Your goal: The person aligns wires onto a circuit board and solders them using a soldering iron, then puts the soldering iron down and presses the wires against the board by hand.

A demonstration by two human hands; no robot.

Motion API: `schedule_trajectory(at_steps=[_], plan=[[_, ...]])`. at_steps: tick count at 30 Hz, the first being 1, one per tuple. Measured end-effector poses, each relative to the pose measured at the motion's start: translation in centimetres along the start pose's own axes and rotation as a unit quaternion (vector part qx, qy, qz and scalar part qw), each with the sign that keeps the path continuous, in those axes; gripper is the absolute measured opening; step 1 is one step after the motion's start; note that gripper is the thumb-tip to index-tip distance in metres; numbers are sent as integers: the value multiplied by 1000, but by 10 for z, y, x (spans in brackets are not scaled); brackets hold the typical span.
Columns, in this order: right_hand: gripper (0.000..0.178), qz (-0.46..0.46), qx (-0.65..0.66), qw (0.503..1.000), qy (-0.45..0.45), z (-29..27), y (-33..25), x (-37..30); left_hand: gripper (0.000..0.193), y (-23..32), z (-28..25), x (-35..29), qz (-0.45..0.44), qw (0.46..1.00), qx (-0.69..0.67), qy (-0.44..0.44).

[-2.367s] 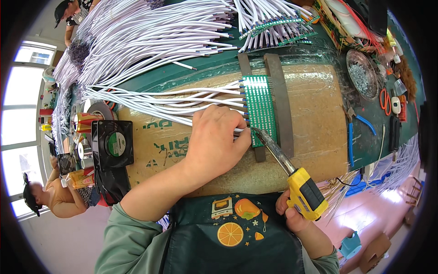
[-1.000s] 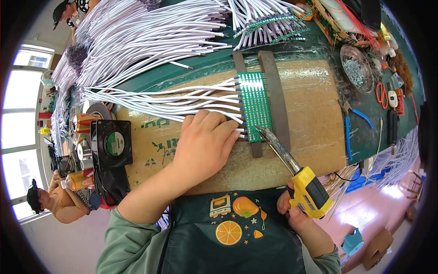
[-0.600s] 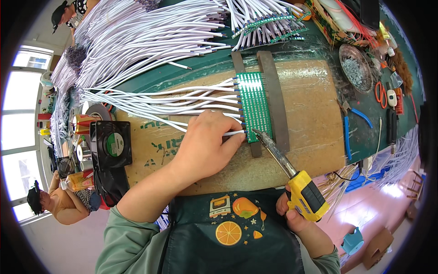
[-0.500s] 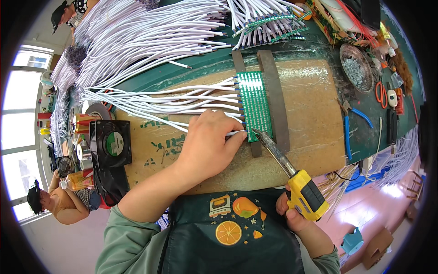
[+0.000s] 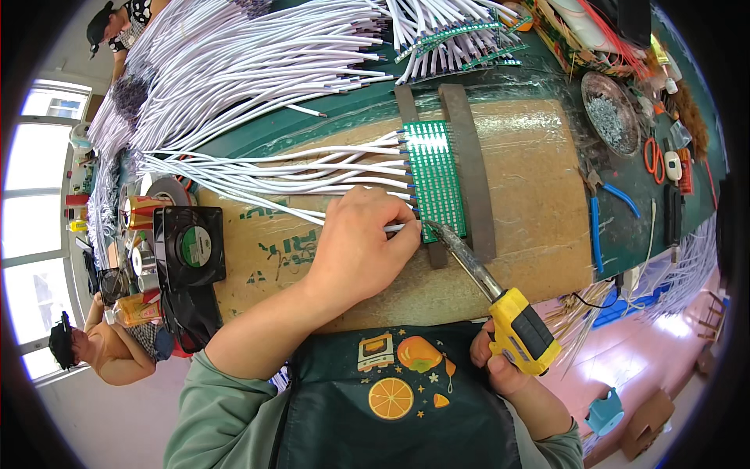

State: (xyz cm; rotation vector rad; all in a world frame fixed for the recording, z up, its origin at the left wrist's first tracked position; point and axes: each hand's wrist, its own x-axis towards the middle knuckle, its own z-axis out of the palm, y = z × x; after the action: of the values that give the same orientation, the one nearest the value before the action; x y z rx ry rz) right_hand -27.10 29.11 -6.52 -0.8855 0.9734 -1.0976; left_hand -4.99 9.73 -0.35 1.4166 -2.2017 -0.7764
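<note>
My left hand (image 5: 361,242) pinches the end of a white cable (image 5: 395,228) against the lower left edge of a green circuit board (image 5: 434,176). Several more white cables (image 5: 312,168) run from the left and meet that same edge, higher up. In my right hand (image 5: 498,361) is a yellow soldering gun (image 5: 525,332), gripped near my apron. Its metal tip (image 5: 434,228) reaches the board's lower left corner, right by my left fingertips. Whether the tip touches the cable's bare end cannot be made out. Beneath the board lie two dark flat bars (image 5: 469,172).
A brown cardboard sheet (image 5: 531,195) covers the worktop. A black fan (image 5: 191,248) stands at left. Bundled white cables (image 5: 266,70) and wired boards (image 5: 461,39) lie at the back. Blue-handled pliers (image 5: 598,223), a metal dish (image 5: 609,113) and orange scissors (image 5: 653,159) sit at right. Two people are at left.
The soldering gun's tip has shifted slightly left, toward the board's edge and my left fingers. My left hand keeps its hold on the cable almost unmoved.
</note>
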Motion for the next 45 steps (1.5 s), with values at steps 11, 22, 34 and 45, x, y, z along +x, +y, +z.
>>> schedule_trajectory(at_steps=[11, 22, 34, 45], plan=[[31, 50, 29, 998, -35, -4, -4, 6, 12, -1, 3, 0, 4, 1000, 1, 13], [39, 30, 96, 995, -6, 5, -7, 3, 12, -1, 3, 0, 7, 1000, -2, 9], [54, 8, 115, 993, 17, 6, -4, 0, 12, -1, 2, 0, 9, 1000, 0, 12], [44, 8, 88, 996, 12, 6, -6, 4, 11, -2, 2, 0, 8, 1000, 0, 11]])
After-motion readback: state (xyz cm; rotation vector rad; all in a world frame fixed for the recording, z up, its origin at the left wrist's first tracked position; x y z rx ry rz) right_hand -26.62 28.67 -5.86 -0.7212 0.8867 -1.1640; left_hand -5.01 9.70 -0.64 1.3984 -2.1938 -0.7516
